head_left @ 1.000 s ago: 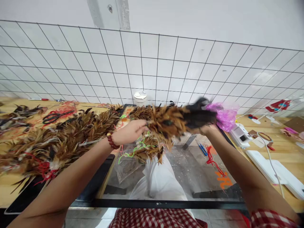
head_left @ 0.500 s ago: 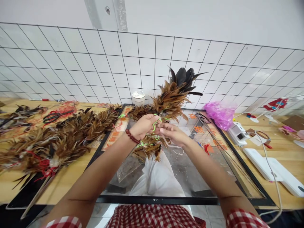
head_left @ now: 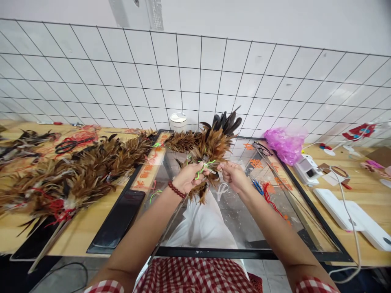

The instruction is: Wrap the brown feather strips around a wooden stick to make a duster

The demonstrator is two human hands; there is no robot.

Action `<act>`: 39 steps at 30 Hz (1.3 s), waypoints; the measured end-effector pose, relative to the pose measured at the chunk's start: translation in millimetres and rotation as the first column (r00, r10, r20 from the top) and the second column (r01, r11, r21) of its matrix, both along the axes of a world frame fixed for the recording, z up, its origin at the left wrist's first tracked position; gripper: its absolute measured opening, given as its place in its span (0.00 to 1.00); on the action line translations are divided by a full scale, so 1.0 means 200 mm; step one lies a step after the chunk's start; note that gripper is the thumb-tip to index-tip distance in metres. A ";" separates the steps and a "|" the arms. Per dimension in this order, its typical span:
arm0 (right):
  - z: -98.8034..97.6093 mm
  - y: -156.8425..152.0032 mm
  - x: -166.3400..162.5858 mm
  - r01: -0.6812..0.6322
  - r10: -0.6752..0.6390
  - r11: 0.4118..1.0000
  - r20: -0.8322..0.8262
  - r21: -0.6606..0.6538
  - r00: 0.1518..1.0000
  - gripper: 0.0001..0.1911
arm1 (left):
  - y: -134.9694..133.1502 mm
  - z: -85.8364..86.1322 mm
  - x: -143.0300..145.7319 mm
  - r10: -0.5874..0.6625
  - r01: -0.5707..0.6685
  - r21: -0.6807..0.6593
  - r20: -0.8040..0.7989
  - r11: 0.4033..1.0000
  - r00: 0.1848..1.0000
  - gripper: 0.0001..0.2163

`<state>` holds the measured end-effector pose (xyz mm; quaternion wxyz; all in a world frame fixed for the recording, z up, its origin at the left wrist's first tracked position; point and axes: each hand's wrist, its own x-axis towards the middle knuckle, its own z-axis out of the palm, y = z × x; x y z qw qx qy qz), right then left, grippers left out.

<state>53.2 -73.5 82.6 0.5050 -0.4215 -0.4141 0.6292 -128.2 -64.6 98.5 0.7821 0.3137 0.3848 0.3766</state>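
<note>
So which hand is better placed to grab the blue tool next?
Probably the right hand: it is nearer the blue tool. The left hand grips the feather bundle near its base. I can't tell whether the right pinches thread.

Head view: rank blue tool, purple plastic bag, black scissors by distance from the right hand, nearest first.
1. Blue tool: just right of the right hand.
2. Purple plastic bag: farther right and back.
3. Black scissors: far left.

Bright, diffuse light, soft glare on the white wall (head_left: 189, 51) at right, wide-angle stretch toward edges.
</note>
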 end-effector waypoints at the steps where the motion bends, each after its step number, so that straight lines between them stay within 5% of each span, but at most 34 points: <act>1: -0.01 0.00 0.00 -0.004 0.004 1.000 0.025 -0.002 1.000 0.19 | 0.00 -0.02 0.00 -0.019 0.019 -0.026 0.013 0.999 1.000 0.11; 14: -0.11 -0.07 0.07 -0.254 0.217 0.967 0.421 0.033 0.881 0.26 | 0.02 -0.08 -0.15 0.156 -0.120 -0.223 0.151 0.967 0.976 0.09; 18: -0.13 0.02 0.14 -0.477 0.407 0.879 0.508 0.008 0.759 0.26 | 0.00 -0.11 -0.18 0.205 -0.148 -0.218 0.264 0.965 0.943 0.07; 20: -0.15 0.12 0.16 -0.475 0.323 0.875 0.625 0.089 0.711 0.22 | 0.00 -0.11 -0.20 0.244 -0.175 -0.233 0.311 0.957 0.918 0.08; 24: -0.18 0.35 0.09 -0.335 -0.144 0.883 0.869 0.329 0.473 0.11 | -0.01 -0.09 -0.24 0.301 -0.210 -0.270 0.362 0.940 0.882 0.08; 27: -0.20 0.47 -0.01 -0.413 -0.243 0.835 0.918 0.363 0.314 0.14 | -0.02 -0.10 -0.24 0.333 -0.239 -0.280 0.366 0.930 0.869 0.09; 31: -0.20 0.55 -0.06 -0.572 -0.371 0.766 0.929 0.293 -0.020 0.15 | -0.03 -0.12 -0.24 0.355 -0.259 -0.299 0.333 0.918 0.874 0.10; 34: -0.16 0.53 0.00 -0.593 -0.415 0.726 0.909 0.347 0.024 0.12 | -0.04 -0.12 -0.22 0.354 -0.263 -0.299 0.310 0.917 0.882 0.10; 37: -0.06 0.46 0.11 -0.605 -0.384 0.653 0.888 0.456 0.253 0.11 | -0.03 -0.11 -0.20 0.348 -0.259 -0.304 0.288 0.917 0.892 0.09; 39: 0.02 0.40 0.18 -0.589 -0.245 0.670 0.884 0.452 0.399 0.11 | -0.01 -0.10 -0.18 0.335 -0.243 -0.306 0.296 0.920 0.895 0.09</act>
